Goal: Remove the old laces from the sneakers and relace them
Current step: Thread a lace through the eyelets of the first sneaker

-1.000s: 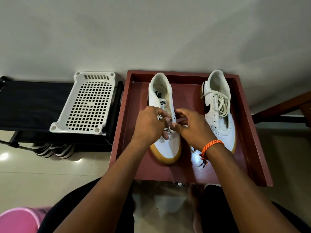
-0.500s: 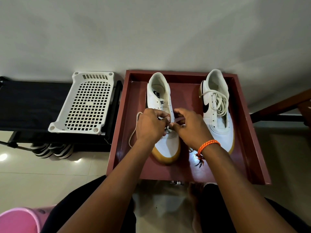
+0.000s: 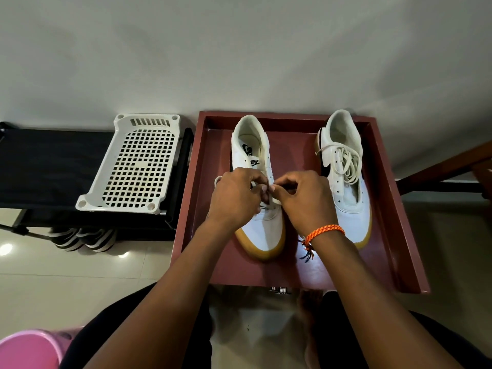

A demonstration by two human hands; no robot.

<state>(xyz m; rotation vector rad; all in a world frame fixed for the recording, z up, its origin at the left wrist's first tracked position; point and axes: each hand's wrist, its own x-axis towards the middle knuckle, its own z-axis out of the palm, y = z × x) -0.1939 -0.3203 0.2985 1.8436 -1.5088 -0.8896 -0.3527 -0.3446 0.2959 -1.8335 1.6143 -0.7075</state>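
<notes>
I see a dark red wooden tray with raised sides (image 3: pixel 386 187), and two shoes sit in it. The left white sneaker with a tan rubber sole (image 3: pixel 263 230) is in the left half of the tray, with its toe pointing at me. My left hand (image 3: pixel 235 199) and my right hand (image 3: pixel 306 201) are both over the middle of this shoe, and their fingertips meet there. Both hands have curled fingers that pinch a thin cream shoelace (image 3: pixel 275 199) right above the lace holes. A loop of the same lace peeks out past my left hand, near the side of the shoe. My right wrist has an orange braided wristband (image 3: pixel 326 231) on it.

The right white sneaker with a black swoosh (image 3: pixel 351 206) sits in the right half of the tray, apart from my hands. A loose pile of cream lace (image 3: pixel 347 161) lies on top of it.

Left of the tray is a white plastic basket with square holes (image 3: pixel 138 166), upside down on a black shelf (image 3: pixel 50 166). A pink plastic tub (image 3: pixel 26 351) shows at the bottom left corner.
</notes>
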